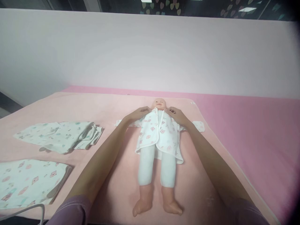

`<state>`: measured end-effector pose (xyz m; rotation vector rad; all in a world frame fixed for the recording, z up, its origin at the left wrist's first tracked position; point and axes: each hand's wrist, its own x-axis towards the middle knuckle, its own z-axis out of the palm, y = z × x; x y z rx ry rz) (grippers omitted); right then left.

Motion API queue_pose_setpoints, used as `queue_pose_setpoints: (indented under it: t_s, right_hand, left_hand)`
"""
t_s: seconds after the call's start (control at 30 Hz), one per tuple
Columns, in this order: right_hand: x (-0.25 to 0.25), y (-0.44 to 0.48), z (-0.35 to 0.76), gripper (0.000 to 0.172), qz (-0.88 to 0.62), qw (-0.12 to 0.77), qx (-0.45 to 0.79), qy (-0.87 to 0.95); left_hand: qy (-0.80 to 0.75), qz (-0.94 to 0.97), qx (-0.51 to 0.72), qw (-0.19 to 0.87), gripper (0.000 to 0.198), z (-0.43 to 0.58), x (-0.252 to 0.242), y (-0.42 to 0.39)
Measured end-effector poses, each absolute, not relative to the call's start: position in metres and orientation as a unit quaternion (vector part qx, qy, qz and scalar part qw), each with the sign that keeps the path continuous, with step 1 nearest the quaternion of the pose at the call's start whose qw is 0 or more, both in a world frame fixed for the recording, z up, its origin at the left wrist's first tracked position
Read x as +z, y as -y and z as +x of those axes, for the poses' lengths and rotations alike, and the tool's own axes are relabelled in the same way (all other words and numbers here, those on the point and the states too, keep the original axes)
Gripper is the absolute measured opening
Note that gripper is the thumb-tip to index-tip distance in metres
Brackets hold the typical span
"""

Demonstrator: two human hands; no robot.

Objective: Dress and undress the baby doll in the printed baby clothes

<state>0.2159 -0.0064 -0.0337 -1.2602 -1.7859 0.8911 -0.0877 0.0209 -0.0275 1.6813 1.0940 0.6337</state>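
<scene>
A baby doll (160, 103) lies on its back with its feet toward me. It wears white leggings (146, 170) and a white baby jacket (150, 129) with a pink print, whose front edges hang apart over the belly. At the shoulder on the left side of the picture, my left hand (140, 114) has its fingers closed on the jacket near the collar. Opposite it, my right hand (177, 115) is closed on the jacket's other shoulder, fingers bent. My hands partly cover the jacket's shoulders and upper sleeves.
Folded printed cloths lie at the left: one with green figures (61, 134) and, nearer me, one with pink figures (32, 179). A peach blanket (117, 193) lies under everything, over a pink surface (246, 125). A white wall (150, 53) rises behind. A cable (28, 208) crosses the lower left corner.
</scene>
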Motion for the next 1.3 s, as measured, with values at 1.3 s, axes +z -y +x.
queue_pose_setpoints:
  t_s: [1.3]
  right_hand:
    - [-0.004,0.138,0.137,0.026,-0.520,0.379,0.101,0.759]
  left_hand:
    - [-0.392,0.890,0.204,0.116,0.059,-0.079,-0.020,0.053]
